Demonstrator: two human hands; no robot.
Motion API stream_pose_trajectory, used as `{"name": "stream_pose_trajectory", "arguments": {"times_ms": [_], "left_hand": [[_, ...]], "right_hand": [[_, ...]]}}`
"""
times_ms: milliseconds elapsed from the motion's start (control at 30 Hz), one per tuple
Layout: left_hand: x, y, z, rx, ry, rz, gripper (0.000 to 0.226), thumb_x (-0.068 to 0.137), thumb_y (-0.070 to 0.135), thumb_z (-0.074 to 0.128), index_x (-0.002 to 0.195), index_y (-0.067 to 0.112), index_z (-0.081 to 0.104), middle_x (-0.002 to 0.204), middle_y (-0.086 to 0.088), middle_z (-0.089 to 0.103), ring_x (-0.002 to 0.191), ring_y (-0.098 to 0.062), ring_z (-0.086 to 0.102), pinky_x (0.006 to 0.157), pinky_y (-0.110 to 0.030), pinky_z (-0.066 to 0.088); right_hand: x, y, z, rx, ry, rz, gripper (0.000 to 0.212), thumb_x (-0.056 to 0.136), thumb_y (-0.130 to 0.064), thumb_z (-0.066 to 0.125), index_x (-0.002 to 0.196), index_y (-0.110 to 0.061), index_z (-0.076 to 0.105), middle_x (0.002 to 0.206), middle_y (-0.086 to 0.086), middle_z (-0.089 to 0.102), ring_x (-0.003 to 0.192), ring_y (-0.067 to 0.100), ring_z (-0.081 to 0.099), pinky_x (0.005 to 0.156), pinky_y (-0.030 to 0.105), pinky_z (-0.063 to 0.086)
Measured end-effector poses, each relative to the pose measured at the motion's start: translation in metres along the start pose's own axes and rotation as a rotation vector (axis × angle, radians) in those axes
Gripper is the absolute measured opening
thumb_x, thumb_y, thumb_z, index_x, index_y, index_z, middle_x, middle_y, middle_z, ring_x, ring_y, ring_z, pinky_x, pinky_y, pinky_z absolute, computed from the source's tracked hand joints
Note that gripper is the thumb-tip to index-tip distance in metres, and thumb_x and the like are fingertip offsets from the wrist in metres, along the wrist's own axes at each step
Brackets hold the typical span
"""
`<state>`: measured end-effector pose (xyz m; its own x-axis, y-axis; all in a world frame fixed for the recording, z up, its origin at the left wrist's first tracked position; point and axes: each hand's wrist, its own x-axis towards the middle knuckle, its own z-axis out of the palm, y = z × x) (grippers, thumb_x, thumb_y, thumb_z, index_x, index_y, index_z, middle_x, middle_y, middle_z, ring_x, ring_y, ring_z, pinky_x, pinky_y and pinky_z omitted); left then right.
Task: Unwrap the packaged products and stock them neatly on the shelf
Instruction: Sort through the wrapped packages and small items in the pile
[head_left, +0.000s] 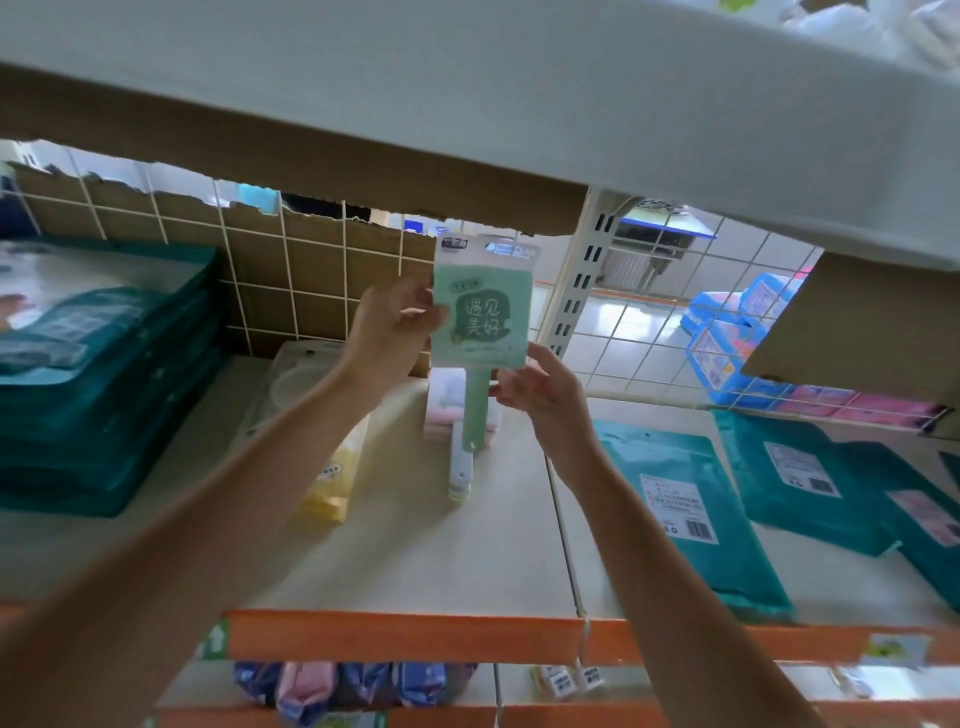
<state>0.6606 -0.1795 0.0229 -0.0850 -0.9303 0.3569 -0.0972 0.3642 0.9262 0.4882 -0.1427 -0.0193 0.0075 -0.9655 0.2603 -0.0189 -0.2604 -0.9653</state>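
Two hands — left (395, 322) | right (535, 387) — both pinching green lint roller (480, 317) upright.

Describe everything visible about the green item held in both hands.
The green item is a flat, pale green card-fronted pack with dark handwritten-style characters, a clear hang tab on top and a green handle pointing down. It is held upright above the shelf; the left hand grips its left edge, the right hand its lower right corner.

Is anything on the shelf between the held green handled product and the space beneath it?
Yes. Directly under the green handled product, held by both the left hand and right hand, lie pink and white products on the beige shelf.
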Motion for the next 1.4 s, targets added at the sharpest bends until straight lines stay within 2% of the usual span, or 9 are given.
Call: {"name": "stream_pose_trajectory", "arguments": {"times_ms": [233, 500, 633, 733, 833, 933, 1067, 1233, 1400], "left_hand": [[-0.016, -0.009, 0.007, -0.152, -0.033, -0.168, 0.033, 0.089, -0.005, 0.052, 0.121, 0.001, 0.057, 0.089, -0.004, 0.066, 0.074, -0.012, 0.067, 0.071, -0.033, 0.058], [-0.090, -0.061, 0.018, 0.517, -0.209, -0.082, 0.057, 0.097, 0.031, 0.044, 0.147, 0.012, 0.023, 0.152, -0.003, 0.028, 0.139, -0.015, 0.025, 0.110, -0.023, 0.019], [-0.122, -0.084, 0.012, 0.841, -0.423, -0.208, 0.103, 0.069, 0.079, -0.010, 0.150, 0.017, 0.002, 0.158, 0.000, 0.002, 0.145, -0.015, 0.000, 0.115, -0.031, 0.003], [-0.130, -0.095, 0.011, 1.069, -0.543, -0.159, 0.138, 0.035, 0.078, -0.043, 0.150, 0.017, 0.003, 0.158, -0.002, -0.002, 0.145, -0.018, -0.005, 0.115, -0.035, -0.003], [-0.129, -0.098, 0.007, 1.133, -0.577, -0.159, 0.131, 0.048, 0.076, -0.040, 0.149, 0.013, 0.016, 0.157, -0.006, 0.009, 0.145, -0.023, 0.007, 0.115, -0.039, 0.003], [-0.129, -0.106, 0.006, 1.237, -0.535, -0.054, 0.096, 0.090, 0.060, -0.012, 0.119, 0.008, 0.064, 0.125, -0.010, 0.061, 0.115, -0.026, 0.058, 0.091, -0.044, 0.047], [-0.132, -0.113, 0.007, 1.222, -0.536, -0.008, 0.086, 0.095, 0.054, -0.003, 0.110, 0.009, 0.069, 0.114, -0.008, 0.067, 0.103, -0.025, 0.065, 0.081, -0.047, 0.051], [-0.131, -0.102, 0.008, 1.188, -0.581, -0.093, 0.127, 0.049, 0.071, -0.044, 0.149, 0.012, 0.006, 0.157, -0.008, 0.005, 0.145, -0.025, 0.004, 0.107, -0.039, -0.011], [-0.132, -0.102, 0.008, 1.180, -0.569, -0.101, 0.133, 0.031, 0.069, -0.051, 0.148, 0.017, -0.013, 0.157, -0.003, -0.014, 0.143, -0.020, -0.015, 0.104, -0.034, -0.020]], "right_hand": [[-0.014, -0.003, 0.002, 0.016, 0.146, 0.102, 0.009, 0.091, -0.005, 0.054, 0.088, -0.010, 0.062, 0.067, -0.001, 0.069, 0.055, 0.010, 0.064, 0.052, 0.022, 0.054], [-0.021, 0.016, -0.016, 0.051, 0.384, 0.288, 0.015, 0.091, -0.006, 0.057, 0.104, 0.001, 0.058, 0.079, 0.009, 0.068, 0.056, 0.011, 0.066, 0.054, 0.022, 0.055], [-0.015, 0.028, -0.018, 0.082, 0.400, 0.424, 0.021, 0.093, -0.006, 0.054, 0.110, 0.005, 0.058, 0.089, 0.016, 0.068, 0.066, 0.019, 0.068, 0.060, 0.025, 0.058], [-0.006, 0.036, -0.010, 0.084, 0.377, 0.484, 0.023, 0.094, -0.007, 0.052, 0.111, 0.007, 0.059, 0.089, 0.016, 0.069, 0.073, 0.023, 0.070, 0.064, 0.028, 0.058], [0.003, 0.035, 0.002, 0.088, 0.372, 0.491, 0.022, 0.095, -0.005, 0.051, 0.111, 0.009, 0.058, 0.090, 0.019, 0.066, 0.070, 0.022, 0.067, 0.059, 0.023, 0.057], [0.010, 0.035, 0.014, 0.064, 0.382, 0.490, 0.022, 0.094, -0.003, 0.051, 0.111, 0.011, 0.057, 0.085, 0.018, 0.064, 0.057, 0.016, 0.064, 0.051, 0.020, 0.054], [0.015, 0.040, 0.023, 0.025, 0.393, 0.469, 0.023, 0.093, -0.004, 0.054, 0.111, 0.010, 0.055, 0.084, 0.017, 0.064, 0.052, 0.012, 0.066, 0.048, 0.019, 0.052], [0.016, 0.055, 0.020, -0.274, 0.446, 0.403, 0.028, 0.087, -0.018, 0.064, 0.105, 0.003, 0.061, 0.075, 0.007, 0.065, 0.057, 0.011, 0.061, 0.055, 0.025, 0.052], [0.017, 0.061, 0.018, -0.461, 0.467, 0.375, 0.026, 0.085, -0.029, 0.066, 0.100, -0.007, 0.065, 0.096, 0.008, 0.067, 0.086, 0.020, 0.061, 0.083, 0.037, 0.052]]}}
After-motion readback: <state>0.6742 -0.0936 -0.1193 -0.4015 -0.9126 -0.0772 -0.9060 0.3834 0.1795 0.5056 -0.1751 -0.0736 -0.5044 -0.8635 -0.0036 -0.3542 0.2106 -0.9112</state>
